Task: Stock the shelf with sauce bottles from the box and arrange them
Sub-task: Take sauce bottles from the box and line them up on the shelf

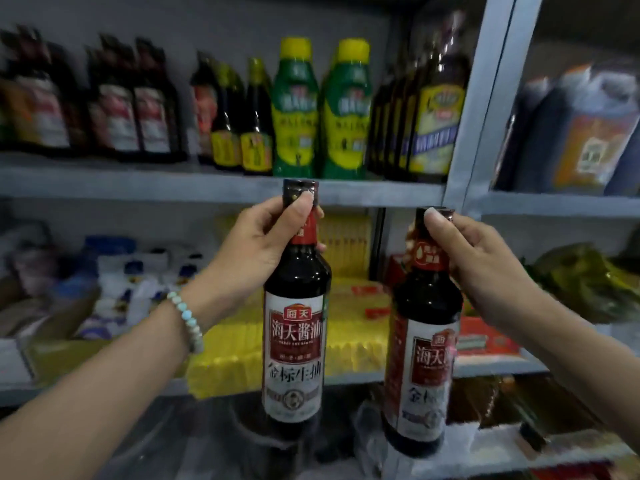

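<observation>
Holding two dark sauce bottles upright by their necks, the person faces a grey shelf board [207, 188]. The left grip [263, 244] is curled round the neck of the left bottle [294, 341], thumb on the cap, which overlaps the board's front edge. The right grip [485, 258] clasps the cap and neck of the right bottle [422, 368], held lower than the board and slightly tilted. On the board stand green bottles [296, 109] with yellow caps among dark ones. Below the board lie yellow packets [346, 327]. A bead bracelet [187, 320] circles the left wrist.
</observation>
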`<state>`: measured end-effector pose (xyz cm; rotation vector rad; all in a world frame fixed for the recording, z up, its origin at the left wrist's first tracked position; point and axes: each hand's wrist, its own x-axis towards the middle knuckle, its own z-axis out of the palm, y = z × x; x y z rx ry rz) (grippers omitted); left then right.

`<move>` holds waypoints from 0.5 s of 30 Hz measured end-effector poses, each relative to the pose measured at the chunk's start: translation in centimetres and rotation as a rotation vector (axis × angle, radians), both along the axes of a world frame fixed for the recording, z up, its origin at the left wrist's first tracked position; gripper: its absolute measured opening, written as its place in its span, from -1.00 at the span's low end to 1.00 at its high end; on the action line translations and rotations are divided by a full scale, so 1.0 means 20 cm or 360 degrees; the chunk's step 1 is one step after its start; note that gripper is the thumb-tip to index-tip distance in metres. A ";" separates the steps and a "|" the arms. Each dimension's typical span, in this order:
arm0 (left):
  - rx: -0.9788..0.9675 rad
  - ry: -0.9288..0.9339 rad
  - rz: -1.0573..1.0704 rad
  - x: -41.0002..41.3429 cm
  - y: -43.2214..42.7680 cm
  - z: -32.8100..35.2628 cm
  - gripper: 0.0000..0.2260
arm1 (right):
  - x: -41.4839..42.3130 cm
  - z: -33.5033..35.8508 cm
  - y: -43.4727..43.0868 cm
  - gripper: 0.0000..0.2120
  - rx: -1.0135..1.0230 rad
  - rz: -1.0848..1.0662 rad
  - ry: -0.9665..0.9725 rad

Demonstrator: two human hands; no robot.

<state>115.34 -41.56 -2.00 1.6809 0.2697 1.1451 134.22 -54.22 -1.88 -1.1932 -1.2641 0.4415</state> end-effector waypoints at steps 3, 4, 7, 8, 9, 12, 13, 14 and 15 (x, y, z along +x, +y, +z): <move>0.0023 -0.0053 0.0080 -0.11 0.01 0.30 -0.70 | -0.10 0.32 0.06 -0.66 0.0089 0.0073 -0.0001; 0.0029 -0.0075 0.0123 -0.16 0.02 0.39 -0.69 | -0.13 0.40 0.09 -0.63 0.0123 0.0101 -0.0002; 0.0062 -0.0109 0.0267 -0.32 0.04 0.60 -0.68 | -0.26 0.63 0.18 -0.48 0.0189 0.0160 -0.0032; 0.0083 -0.0112 0.0307 -0.38 0.05 0.66 -0.68 | -0.31 0.70 0.21 -0.49 0.0204 0.0185 -0.0023; 0.0099 -0.0104 0.0348 -0.44 0.06 0.71 -0.68 | -0.36 0.76 0.24 -0.53 0.0218 0.0216 0.0004; 0.0070 -0.0066 0.0416 -0.63 0.11 0.84 -0.66 | -0.49 0.91 0.35 -0.58 0.0252 0.0318 0.0094; 0.0059 -0.0059 0.0432 -0.69 0.14 0.87 -0.65 | -0.54 0.95 0.39 -0.57 0.0254 0.0340 0.0101; 0.0052 -0.0051 0.0458 -0.75 0.17 0.90 -0.64 | -0.60 0.98 0.43 -0.57 0.0258 0.0352 0.0108; 0.0051 -0.0042 0.0491 -0.81 0.20 0.92 -0.64 | -0.65 1.02 0.47 -0.59 0.0266 0.0363 0.0112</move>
